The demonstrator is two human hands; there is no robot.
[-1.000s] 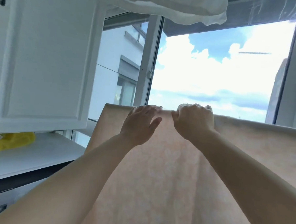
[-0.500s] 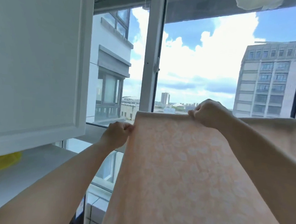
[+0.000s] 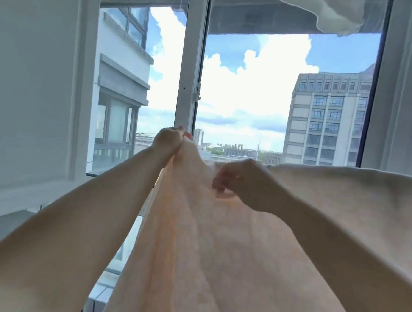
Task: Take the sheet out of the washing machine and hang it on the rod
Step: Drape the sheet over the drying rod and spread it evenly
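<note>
The sheet is out of the machine and draped along a hidden rod by the window; left hand fingers pinch its raised left corner, right hand fingers curl loosely above the cloth; only spreading seems left

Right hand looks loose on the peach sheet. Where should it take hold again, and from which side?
On the sheet's top edge, probably just right of the left hand, which pinches the raised corner. Bring the right hand down from above: the edge sags there while the rest lies level to the right.
</note>
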